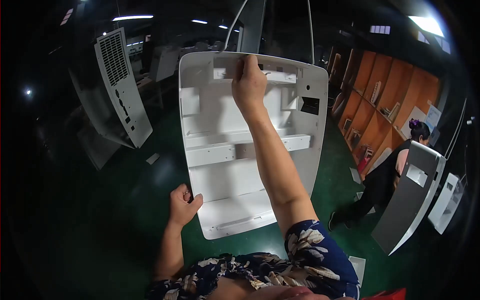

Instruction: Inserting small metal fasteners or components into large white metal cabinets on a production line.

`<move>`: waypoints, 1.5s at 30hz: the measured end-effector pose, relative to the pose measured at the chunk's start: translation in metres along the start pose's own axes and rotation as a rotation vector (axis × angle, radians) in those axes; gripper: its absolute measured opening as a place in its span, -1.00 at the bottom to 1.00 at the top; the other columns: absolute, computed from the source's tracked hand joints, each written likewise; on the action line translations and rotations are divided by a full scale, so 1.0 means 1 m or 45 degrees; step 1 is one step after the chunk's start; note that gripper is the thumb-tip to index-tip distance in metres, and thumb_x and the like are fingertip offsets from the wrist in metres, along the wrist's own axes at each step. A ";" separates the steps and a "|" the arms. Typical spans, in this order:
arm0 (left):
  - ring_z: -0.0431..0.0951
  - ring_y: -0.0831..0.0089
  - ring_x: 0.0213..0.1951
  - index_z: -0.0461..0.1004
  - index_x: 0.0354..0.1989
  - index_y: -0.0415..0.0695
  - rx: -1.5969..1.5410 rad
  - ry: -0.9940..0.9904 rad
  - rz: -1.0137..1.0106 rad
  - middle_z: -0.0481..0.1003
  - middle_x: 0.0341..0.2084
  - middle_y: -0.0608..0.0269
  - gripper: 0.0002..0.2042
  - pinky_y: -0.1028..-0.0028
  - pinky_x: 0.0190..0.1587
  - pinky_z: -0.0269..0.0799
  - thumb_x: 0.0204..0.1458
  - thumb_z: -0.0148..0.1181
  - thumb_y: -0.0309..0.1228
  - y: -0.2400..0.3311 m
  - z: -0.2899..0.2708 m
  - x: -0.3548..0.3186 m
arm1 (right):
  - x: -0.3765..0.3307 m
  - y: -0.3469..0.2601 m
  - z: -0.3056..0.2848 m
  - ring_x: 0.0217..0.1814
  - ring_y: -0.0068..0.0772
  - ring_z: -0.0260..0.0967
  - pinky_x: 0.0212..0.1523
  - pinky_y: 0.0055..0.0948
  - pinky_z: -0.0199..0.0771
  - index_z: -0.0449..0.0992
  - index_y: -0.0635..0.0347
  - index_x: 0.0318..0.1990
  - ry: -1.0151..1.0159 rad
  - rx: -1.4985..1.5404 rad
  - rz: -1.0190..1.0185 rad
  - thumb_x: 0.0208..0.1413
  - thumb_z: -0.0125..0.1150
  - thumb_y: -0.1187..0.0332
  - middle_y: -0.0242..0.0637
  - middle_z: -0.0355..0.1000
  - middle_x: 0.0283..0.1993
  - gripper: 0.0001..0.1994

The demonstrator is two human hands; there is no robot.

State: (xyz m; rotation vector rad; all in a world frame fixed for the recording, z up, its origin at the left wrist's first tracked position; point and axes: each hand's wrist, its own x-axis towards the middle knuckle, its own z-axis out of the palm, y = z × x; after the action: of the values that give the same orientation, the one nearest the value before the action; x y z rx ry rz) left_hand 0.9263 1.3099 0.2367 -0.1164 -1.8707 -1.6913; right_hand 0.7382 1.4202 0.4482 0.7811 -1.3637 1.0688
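Being gripped by 2 hands, the white plastic housing [235, 175] is being held upright over the green floor [125, 240], left hand [183, 205] fingers clamped on its lower-left edge, right hand [248, 85] pinching its top.

A pale rectangular paper sign [433, 118] hangs at the right end of the orange shelving [395, 95], just above the head of the person working there. A white rectangular label [416, 175] sits on the grey panel [410, 200] leaning below that shelving. No screens or packages can be made out.
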 end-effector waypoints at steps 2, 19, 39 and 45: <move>0.20 0.80 -0.60 0.35 -0.50 -0.29 -0.117 -0.008 0.013 0.34 -0.61 0.44 -0.89 0.73 -0.57 0.13 -0.26 0.07 -0.58 0.004 -0.004 -0.001 | -0.004 -0.005 -0.009 -0.63 -0.20 0.26 -0.55 -0.38 0.27 0.22 0.24 -0.44 0.060 0.241 0.204 0.09 -0.08 0.41 -0.15 0.30 -0.60 -0.88; 0.15 0.78 -0.65 0.33 -0.53 -0.25 -0.098 -0.080 -0.010 0.27 -0.69 0.49 -0.89 0.71 -0.59 0.07 -0.25 0.12 -0.53 -0.008 -0.014 0.005 | 0.004 0.145 -0.106 -0.79 -0.61 0.10 -0.80 -0.52 0.05 0.33 0.28 -0.47 0.147 0.014 0.790 0.10 -0.19 0.26 -0.36 0.21 -0.71 -0.73; 0.38 0.61 -0.43 0.34 -0.36 -0.32 -0.095 -0.143 -0.068 0.41 -0.47 0.28 -0.79 0.59 -0.33 0.29 -0.26 0.06 -0.57 -0.011 0.007 0.027 | -0.002 0.142 -0.124 -0.72 -0.67 0.04 -0.75 -0.61 -0.01 0.31 0.15 -0.52 0.079 0.638 1.168 0.02 -0.11 0.32 -0.49 0.16 -0.69 -0.83; 0.41 0.57 -0.36 0.34 -0.29 -0.33 -0.111 -0.231 -0.068 0.42 -0.41 0.26 -0.72 0.57 -0.26 0.30 -0.28 0.01 -0.59 -0.006 0.004 0.026 | 0.023 0.159 -0.117 -0.69 -0.58 0.06 -0.69 -0.54 0.04 0.28 0.14 -0.53 -0.117 0.750 1.471 -0.04 -0.21 0.39 -0.41 0.14 -0.68 -0.87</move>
State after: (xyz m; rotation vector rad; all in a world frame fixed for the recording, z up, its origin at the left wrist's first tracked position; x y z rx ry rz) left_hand 0.9006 1.3042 0.2439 -0.2649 -1.9458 -1.8529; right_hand 0.6329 1.5878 0.4370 0.3884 -1.6082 2.4315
